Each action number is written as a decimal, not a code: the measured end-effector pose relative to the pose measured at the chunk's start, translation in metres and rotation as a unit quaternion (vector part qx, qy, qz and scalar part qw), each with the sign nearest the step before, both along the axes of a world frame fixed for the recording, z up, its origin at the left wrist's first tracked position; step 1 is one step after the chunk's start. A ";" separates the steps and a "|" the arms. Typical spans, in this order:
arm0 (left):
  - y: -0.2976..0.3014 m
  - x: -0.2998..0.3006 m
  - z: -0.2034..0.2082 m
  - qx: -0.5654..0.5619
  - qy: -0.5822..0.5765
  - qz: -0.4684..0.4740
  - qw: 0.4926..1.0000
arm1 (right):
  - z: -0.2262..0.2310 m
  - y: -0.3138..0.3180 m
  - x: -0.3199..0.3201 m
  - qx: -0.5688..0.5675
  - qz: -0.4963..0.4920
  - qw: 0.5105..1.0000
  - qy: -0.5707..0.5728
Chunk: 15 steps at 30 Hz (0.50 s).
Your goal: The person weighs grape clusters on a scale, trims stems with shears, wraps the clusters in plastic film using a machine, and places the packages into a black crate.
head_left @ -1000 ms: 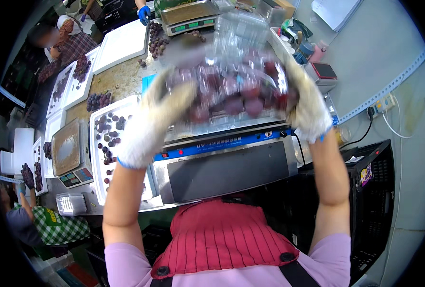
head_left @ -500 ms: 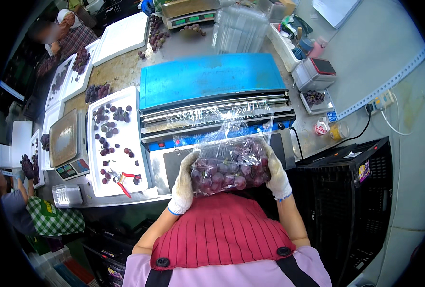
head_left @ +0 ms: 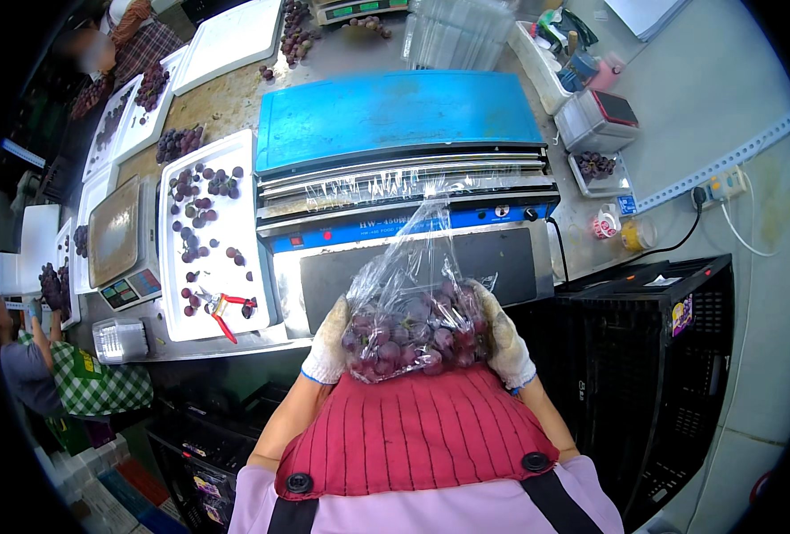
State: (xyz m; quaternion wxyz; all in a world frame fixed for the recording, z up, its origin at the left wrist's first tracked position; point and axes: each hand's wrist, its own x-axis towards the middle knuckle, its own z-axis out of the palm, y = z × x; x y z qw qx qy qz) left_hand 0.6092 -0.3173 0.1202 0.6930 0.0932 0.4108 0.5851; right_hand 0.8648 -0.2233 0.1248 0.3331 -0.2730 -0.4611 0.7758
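Observation:
Between my gloved hands is a pack of dark red grapes (head_left: pixel 417 336) under clear film. My left hand (head_left: pixel 328 343) grips its left side, and my right hand (head_left: pixel 504 340) grips its right side. Both hands wear off-white gloves with blue cuffs. From the pack a gathered strip of cling film (head_left: pixel 426 236) stretches up to the rollers of the film wrapping machine (head_left: pixel 404 187), which has a blue top. The pack is close to my red apron, at the near edge of the machine's dark plate (head_left: pixel 493 262). My fingertips are partly hidden by film and grapes.
Left of the machine, a white tray (head_left: pixel 173 307) holds loose grapes and red-handled snips (head_left: pixel 221 311). A weighing scale (head_left: pixel 119 236) stands beyond it. Black crates (head_left: pixel 644 356) are stacked at right. Clear punnets (head_left: pixel 457 36) stand behind the machine. Co-workers are at the left.
Both hands have drawn the grape pack back toward my body, and the film between it and the machine is now stretched longer and narrower. My view has shifted slightly.

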 end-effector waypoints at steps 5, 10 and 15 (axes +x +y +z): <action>0.009 0.000 0.011 0.026 -0.065 0.012 0.997 | -0.001 0.025 0.008 -0.071 0.043 0.996 -0.040; 0.028 -0.004 0.006 0.094 -0.016 -0.012 0.995 | 0.006 0.082 -0.004 0.007 0.141 0.988 -0.064; 0.040 -0.008 -0.013 0.100 0.020 -0.001 0.995 | -0.001 0.121 -0.051 0.170 0.324 0.903 -0.225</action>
